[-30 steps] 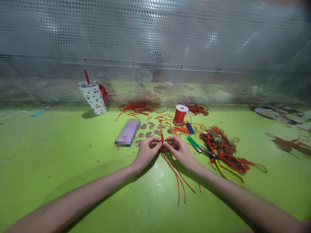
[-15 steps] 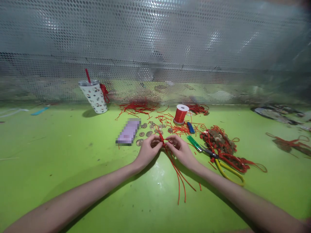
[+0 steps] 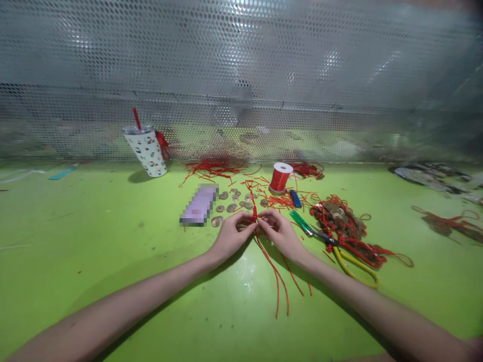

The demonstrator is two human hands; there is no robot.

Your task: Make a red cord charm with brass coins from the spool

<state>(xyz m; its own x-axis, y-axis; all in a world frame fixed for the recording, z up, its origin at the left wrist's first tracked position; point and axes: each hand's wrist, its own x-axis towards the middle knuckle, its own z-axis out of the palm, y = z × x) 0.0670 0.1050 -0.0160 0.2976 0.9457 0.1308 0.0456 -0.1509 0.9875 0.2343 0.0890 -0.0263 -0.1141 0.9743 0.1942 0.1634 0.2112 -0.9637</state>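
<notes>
Leaving the view at the lower corners, both forearms [image 3: 124, 300] are cut off. Loose strands [image 3: 276, 274] trail over the green table [image 3: 211, 322], nearer than the hands. The left hand [image 3: 234, 233] and the right hand [image 3: 278, 231] are both pinching the red knotted cord [image 3: 254, 213]; its braided part extends just beyond the fingertips, which hide the point of grip. Farther, a purple object [image 3: 199, 203] is pixelated, so its markings cannot be read. Behind the perforated sheet [image 3: 151, 60], shapes are blurred.
</notes>
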